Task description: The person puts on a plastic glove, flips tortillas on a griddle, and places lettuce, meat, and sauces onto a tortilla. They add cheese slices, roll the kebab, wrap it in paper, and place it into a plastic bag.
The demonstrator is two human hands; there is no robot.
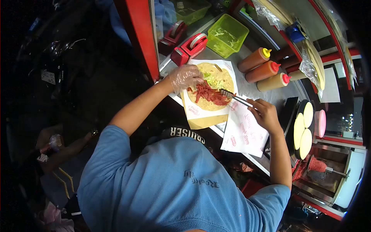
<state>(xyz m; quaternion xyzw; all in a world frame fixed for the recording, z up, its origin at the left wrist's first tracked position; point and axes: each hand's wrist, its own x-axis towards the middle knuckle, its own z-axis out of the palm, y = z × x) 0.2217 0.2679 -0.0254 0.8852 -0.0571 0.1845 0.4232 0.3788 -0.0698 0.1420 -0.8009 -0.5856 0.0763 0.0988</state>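
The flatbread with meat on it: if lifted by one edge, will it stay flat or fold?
Probably floppy: the flatbread lies thin and flat on the paper. The meat heaped on it would likely slide off. The narrow tongs in the right hand might tear it.

Just beyond the grip on the tongs [235, 98] are three squeeze bottles [264, 70], one yellow-capped and two red-capped. Farther off to the left sit a green tub [228, 35] and two red tape dispensers [190, 48]. A printed paper sheet [243, 133] lies beneath the grip, with pale yellow discs [303, 129] to its right.
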